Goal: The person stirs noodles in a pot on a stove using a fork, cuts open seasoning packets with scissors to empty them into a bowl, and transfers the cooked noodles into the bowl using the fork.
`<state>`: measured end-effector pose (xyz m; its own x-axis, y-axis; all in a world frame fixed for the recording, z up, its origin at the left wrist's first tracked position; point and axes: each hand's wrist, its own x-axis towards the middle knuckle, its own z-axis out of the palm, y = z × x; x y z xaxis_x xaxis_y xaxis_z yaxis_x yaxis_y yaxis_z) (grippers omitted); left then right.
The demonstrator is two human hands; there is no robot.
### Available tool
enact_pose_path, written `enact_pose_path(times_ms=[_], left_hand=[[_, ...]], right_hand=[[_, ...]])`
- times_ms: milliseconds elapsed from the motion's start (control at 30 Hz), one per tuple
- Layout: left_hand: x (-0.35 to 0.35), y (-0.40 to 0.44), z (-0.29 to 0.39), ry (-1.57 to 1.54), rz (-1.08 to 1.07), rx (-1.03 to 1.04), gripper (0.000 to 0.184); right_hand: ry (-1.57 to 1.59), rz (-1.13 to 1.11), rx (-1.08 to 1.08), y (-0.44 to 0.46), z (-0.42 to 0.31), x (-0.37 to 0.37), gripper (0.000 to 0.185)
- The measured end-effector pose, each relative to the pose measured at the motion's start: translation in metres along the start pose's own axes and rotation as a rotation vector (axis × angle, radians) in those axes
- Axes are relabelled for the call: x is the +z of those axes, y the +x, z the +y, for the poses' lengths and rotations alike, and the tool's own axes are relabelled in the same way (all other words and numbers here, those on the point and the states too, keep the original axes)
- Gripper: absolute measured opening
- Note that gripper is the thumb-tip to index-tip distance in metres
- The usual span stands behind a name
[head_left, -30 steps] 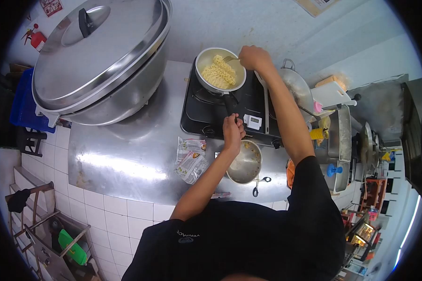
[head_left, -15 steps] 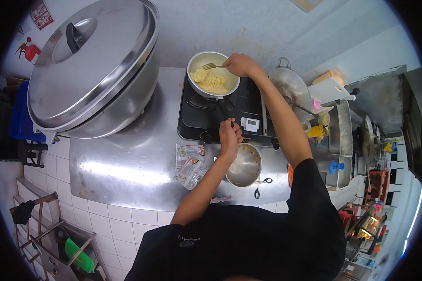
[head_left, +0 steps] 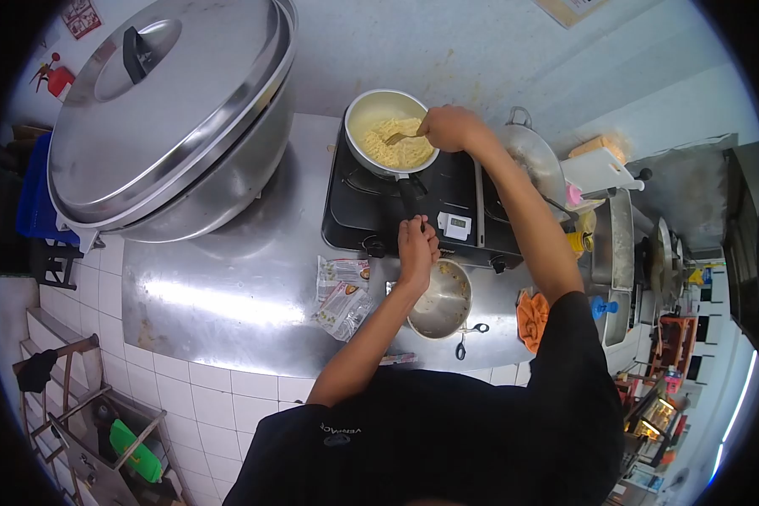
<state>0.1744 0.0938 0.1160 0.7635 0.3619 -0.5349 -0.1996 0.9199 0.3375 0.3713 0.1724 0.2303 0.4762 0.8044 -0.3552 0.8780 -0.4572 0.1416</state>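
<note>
My left hand (head_left: 417, 250) is closed round the black handle (head_left: 411, 196) of a small pot (head_left: 364, 106) on the black stove (head_left: 342, 207). Yellow noodles (head_left: 381, 150) lie inside the pot. Over its right rim, my right hand (head_left: 454, 129) grips a fork (head_left: 403, 137), whose tines touch the noodles. A white digital timer (head_left: 454, 225) rests on the stove's front, right of the handle. Below the stove stands a metal bowl (head_left: 440, 310) with bits of residue inside.
Scissors (head_left: 464, 337) lie right of the bowl, opened packets (head_left: 343, 304) to its left. A huge lidded pot (head_left: 202, 190) fills the left of the steel table (head_left: 219, 337). At right are a wok (head_left: 535, 160), an orange cloth (head_left: 531, 321) and metal trays (head_left: 621, 244).
The fork has moved from above the pot's upper part down into the noodles, with my right hand lower. My right elbow has swung outward, showing more of the orange cloth.
</note>
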Motion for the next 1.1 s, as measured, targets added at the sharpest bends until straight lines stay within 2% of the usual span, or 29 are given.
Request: enact_pose_path(times_ms=[100,233,300,433,767,1100], left_hand=[[0.002,0.000,0.002,0.001,0.009,0.010,0.014],[0.002,-0.001,0.002,0.010,0.005,0.014,0.015],[0.004,-0.002,0.003,0.011,0.000,0.018,0.015],[0.001,-0.001,0.001,0.045,0.023,0.028,0.015],[-0.009,0.004,-0.002,0.165,0.079,0.026,0.016],[-0.008,0.004,0.001,0.141,0.097,0.007,0.017]], right_hand=[[0.023,0.037,0.068,-0.014,-0.002,-0.021,0.036],[0.173,0.140,0.027,-0.017,-0.017,-0.018,0.034],[0.021,0.018,-0.023,-0.014,-0.028,-0.001,0.034],[0.060,0.087,0.060,-0.027,-0.023,-0.004,0.020],[0.006,-0.017,0.028,-0.021,0.003,-0.018,0.017],[-0.134,-0.063,-0.003,0.008,0.031,-0.015,0.020]])
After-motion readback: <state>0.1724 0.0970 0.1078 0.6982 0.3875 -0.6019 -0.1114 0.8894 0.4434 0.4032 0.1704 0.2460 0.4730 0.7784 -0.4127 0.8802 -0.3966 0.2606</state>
